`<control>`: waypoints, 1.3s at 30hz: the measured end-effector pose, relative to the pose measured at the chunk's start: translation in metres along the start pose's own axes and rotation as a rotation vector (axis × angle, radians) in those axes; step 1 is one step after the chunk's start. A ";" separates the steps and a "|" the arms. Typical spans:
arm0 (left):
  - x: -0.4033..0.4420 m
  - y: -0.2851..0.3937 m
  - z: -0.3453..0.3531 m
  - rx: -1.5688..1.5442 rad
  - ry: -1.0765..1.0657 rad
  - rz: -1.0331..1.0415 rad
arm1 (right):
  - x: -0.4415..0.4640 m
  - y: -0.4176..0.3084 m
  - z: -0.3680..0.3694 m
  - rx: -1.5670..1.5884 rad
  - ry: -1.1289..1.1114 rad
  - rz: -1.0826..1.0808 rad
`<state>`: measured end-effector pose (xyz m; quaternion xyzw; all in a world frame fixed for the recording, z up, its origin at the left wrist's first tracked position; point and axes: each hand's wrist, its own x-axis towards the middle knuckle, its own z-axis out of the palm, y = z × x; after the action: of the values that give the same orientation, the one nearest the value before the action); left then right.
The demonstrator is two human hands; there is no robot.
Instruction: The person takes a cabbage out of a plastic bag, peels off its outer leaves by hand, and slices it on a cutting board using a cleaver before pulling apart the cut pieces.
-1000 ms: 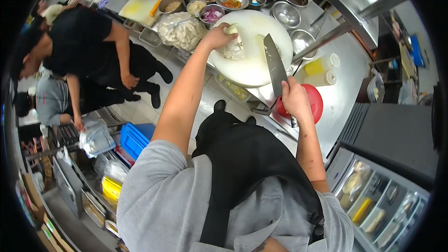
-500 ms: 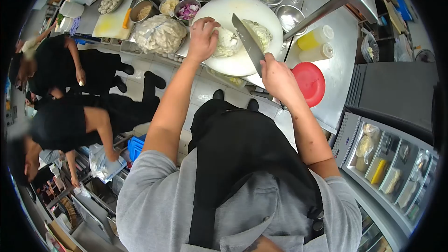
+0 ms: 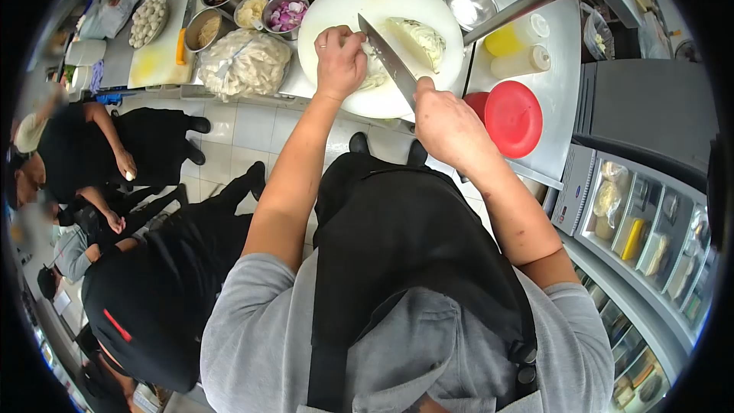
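On the round white board [image 3: 336, 11] my right hand [image 3: 451, 124] is wrapped round the handle of a large knife [image 3: 390, 60]. The blade points up and left, its tip near the fingers of my left hand [image 3: 340, 61]. That hand, fingers curled, presses on a pale piece of cabbage [image 3: 373, 73], partly hidden by the hand and blade. Another cabbage piece [image 3: 419, 40] lies on the board to the right of the blade.
Bowls, including one of chopped purple onion [image 3: 287, 17], stand behind the board. A bag of pale pieces [image 3: 243, 63] is at its left. Squeeze bottles [image 3: 520, 63] and a red plate [image 3: 514, 118] are right. Several people [image 3: 157, 291] stand at the left.
The knife first lay right of the left-hand piece and is now at that piece, under my left hand's edge. The view has shifted right, and people at the left have moved.
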<state>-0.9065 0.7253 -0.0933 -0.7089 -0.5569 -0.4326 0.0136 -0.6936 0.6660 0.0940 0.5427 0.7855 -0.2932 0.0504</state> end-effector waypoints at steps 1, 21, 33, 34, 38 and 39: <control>0.000 0.000 0.000 -0.006 -0.008 0.001 | 0.000 -0.003 -0.003 0.005 -0.016 -0.004; 0.033 -0.035 -0.068 -0.501 -0.548 -0.188 | 0.072 0.044 0.041 0.091 -0.031 0.019; 0.000 -0.010 -0.049 -0.292 -0.138 -0.178 | 0.007 0.016 0.007 0.013 0.102 -0.034; 0.000 -0.013 -0.044 -0.278 -0.064 -0.120 | 0.007 0.011 0.008 0.004 0.083 -0.035; -0.003 -0.010 -0.021 -0.220 -0.015 -0.072 | 0.007 -0.011 0.010 -0.058 -0.007 0.011; -0.005 -0.011 -0.018 -0.225 -0.018 -0.075 | 0.007 -0.014 0.011 -0.058 -0.010 0.017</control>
<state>-0.9256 0.7168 -0.0901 -0.6884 -0.5311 -0.4863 -0.0871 -0.7114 0.6623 0.0875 0.5460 0.7890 -0.2723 0.0725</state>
